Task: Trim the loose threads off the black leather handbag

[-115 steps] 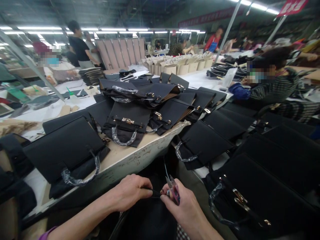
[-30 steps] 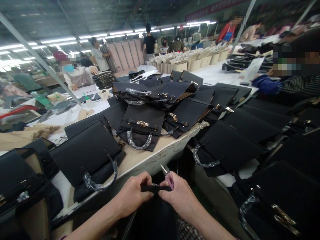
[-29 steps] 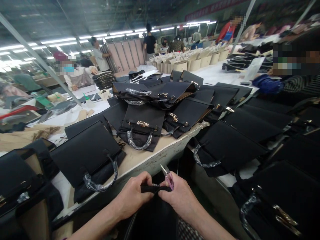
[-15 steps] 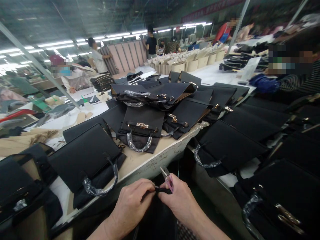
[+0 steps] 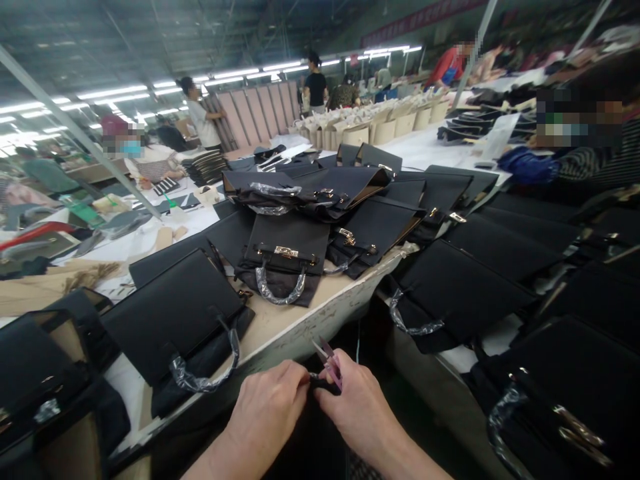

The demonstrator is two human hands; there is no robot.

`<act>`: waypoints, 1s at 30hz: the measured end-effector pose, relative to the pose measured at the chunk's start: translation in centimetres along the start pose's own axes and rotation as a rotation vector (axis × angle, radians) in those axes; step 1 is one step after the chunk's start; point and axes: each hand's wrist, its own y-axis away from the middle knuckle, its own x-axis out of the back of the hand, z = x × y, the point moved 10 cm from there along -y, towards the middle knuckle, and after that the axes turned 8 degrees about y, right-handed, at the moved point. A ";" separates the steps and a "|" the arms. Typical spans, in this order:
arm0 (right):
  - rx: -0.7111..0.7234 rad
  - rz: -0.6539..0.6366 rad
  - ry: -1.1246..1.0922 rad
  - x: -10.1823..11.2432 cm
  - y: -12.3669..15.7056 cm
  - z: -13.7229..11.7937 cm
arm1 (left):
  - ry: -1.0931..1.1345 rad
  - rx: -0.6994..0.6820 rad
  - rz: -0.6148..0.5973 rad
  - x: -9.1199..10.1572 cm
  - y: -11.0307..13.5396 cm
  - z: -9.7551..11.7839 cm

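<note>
low and nearest, the left hand (image 5: 270,407) is clamped on a black piece (image 5: 327,385) between the hands; the right hand (image 5: 360,400) is closed round small scissors (image 5: 331,369). beyond, black handbags (image 5: 287,232) crowd the counter (image 5: 270,323); cream bags (image 5: 385,129) stand farther off.

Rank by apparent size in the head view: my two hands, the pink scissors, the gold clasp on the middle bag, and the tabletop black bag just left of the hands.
1. Black bag
2. Left hand and right hand: too alike to rank
3. Pink scissors, partly hidden
4. Gold clasp
</note>
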 end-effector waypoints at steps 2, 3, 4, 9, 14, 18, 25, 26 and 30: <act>0.012 0.011 0.008 0.0 0.1 0.0 | -0.041 0.028 -0.058 -0.1 -0.3 0.0; 0.014 0.014 0.014 0.0 0.1 0.0 | -0.056 0.032 -0.079 -0.2 -0.4 0.0; 0.015 0.015 0.020 0.0 0.1 0.0 | -0.065 0.032 -0.095 -0.2 -0.5 0.1; 0.011 0.010 0.018 0.1 0.1 -0.1 | -0.035 0.006 -0.136 -0.5 -0.9 0.2; -0.016 0.000 0.008 0.1 0.0 0.0 | 0.154 0.058 -0.076 0.2 -0.2 -1.0; -0.011 -0.010 0.001 0.0 0.0 -0.2 | 0.187 0.027 0.026 1.0 0.5 -1.4; 0.009 -0.003 0.004 -0.3 0.1 -0.6 | -0.073 -0.186 0.150 1.3 1.1 0.7; 0.018 0.000 0.004 -0.4 0.2 -0.7 | -0.127 -0.188 0.145 1.2 1.1 0.8; 0.043 0.027 0.043 -0.6 0.4 -1.0 | -0.270 -0.153 0.111 0.8 0.8 1.4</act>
